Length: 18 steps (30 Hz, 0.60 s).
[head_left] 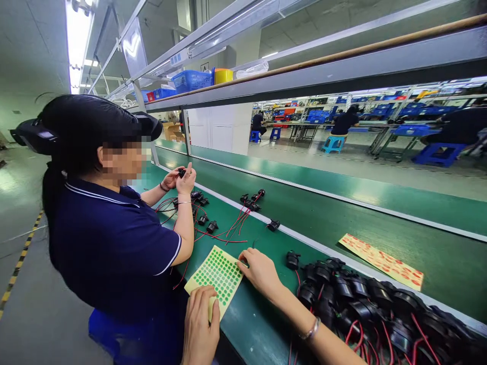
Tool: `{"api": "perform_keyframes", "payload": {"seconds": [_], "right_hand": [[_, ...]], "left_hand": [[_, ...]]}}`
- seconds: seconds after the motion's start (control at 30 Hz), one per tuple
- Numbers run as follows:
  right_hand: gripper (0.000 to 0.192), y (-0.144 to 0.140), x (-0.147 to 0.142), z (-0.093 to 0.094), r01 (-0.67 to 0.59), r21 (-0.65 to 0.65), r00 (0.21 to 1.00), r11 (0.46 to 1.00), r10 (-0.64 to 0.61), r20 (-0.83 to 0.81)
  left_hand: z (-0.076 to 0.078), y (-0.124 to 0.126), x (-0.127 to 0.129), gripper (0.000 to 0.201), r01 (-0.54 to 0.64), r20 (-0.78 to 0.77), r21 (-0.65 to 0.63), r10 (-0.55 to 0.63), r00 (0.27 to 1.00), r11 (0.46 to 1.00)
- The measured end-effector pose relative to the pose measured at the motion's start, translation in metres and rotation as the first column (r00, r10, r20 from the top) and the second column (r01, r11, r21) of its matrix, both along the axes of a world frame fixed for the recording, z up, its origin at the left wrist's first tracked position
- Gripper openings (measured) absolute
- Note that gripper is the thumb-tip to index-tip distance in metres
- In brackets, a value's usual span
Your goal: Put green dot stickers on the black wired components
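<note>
A pale yellow sheet of round green stickers [218,270] lies tilted over the bench's near edge. My left hand [201,322] grips its lower near edge, fingers on top and the paper curling up beside the thumb. At the sheet's right edge, my right hand [259,271] has thumb and index finger bent together on the paper; whether a loose sticker is between them is too small to tell. To the right of my right forearm lies a big pile of round black motor-like parts [359,289] with red and black wires. One such part [292,259] sits at the pile's left end.
A co-worker [110,238] sits at left, both hands [184,178] around a small black part. More wired parts [212,226] lie before them. A red sticker sheet [384,258] rests beyond the white rail [304,242]. Overhead runs a shelf with a blue basket [192,81].
</note>
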State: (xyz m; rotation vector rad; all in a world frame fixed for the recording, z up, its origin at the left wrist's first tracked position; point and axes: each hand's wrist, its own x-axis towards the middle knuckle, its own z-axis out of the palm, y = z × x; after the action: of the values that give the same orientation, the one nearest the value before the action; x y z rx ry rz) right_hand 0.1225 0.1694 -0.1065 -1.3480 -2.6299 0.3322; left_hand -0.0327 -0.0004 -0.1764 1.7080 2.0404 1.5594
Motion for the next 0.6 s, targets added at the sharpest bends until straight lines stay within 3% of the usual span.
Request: {"api": "perform_keyframes", "payload": {"seconds": [0.17,0.33,0.43,0.6], "right_hand": [[0.022,-0.004,-0.008,-0.007,-0.022,-0.003,1.000,1.000,0.021,-0.007],[0.023,-0.002,-0.012,-0.011,-0.053,-0.021,0.997,0.998,0.052,-0.052],[0.025,0.031,0.004,0.000,0.049,0.008,0.993,0.999,-0.047,-0.105],[0.036,0.120,0.050,0.028,0.308,0.064,0.942,0.949,-0.295,-0.163]], "left_hand": [[-0.009,0.009,0.007,0.020,0.051,-0.171,0.004,-0.049,0.984,0.999],[-0.023,0.014,-0.001,0.020,0.101,-0.271,0.011,-0.094,0.958,0.995],[-0.029,0.017,-0.006,0.022,0.110,-0.292,0.008,-0.103,0.951,0.994],[-0.033,0.024,-0.004,0.030,0.083,-0.243,0.028,-0.074,0.967,0.996]]}}
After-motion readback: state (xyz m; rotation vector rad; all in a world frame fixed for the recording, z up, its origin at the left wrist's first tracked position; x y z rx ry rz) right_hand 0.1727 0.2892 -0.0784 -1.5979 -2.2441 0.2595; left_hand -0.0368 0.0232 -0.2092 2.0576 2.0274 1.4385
